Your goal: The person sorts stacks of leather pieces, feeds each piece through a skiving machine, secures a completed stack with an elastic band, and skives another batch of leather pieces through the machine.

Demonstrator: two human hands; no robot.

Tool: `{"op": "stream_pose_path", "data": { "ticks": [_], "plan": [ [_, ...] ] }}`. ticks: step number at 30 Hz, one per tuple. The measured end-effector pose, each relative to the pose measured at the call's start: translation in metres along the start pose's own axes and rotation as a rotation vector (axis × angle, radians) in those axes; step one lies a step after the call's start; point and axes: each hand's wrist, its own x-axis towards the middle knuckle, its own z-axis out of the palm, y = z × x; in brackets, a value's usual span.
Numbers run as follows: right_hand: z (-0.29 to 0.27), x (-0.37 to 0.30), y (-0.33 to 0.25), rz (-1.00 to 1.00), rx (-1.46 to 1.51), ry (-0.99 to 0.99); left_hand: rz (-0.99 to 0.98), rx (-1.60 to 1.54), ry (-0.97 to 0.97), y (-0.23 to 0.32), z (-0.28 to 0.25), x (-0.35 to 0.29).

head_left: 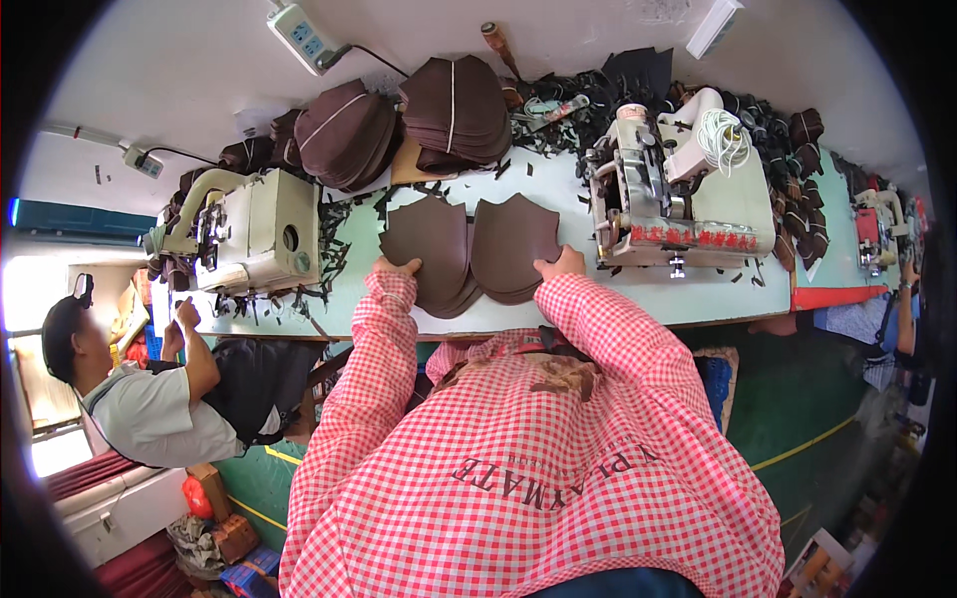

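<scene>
Two stacks of dark brown, shield-shaped leather pieces lie side by side on the table in front of me. My left hand (399,267) grips the outer edge of the left stack (427,249), thumb on top. At the right stack (515,244), my right hand (562,263) pinches the outer edge the same way, its thumb over the top piece. Both stacks rest on the tabletop with their rounded ends toward me and touch or nearly touch along the middle. The fingers under the pieces are hidden.
Tied bundles of brown pieces (454,110) stand behind the stacks. A cream leather machine (733,184) is at right, another (264,234) at left. Dark scraps (339,234) litter the pale table (568,179). A person (150,399) sits at left; another works at far right.
</scene>
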Motion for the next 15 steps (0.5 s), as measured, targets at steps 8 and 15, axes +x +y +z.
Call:
{"op": "stream_pose_path", "data": {
  "ticks": [8,15],
  "plan": [
    [-0.036,-0.016,0.043,-0.209,0.053,0.098,0.203,0.029,0.05,0.004,0.014,-0.034],
    [-0.129,-0.077,-0.07,-0.7,0.555,-0.029,0.311,0.044,0.024,0.022,0.031,-0.044]
  ]
}}
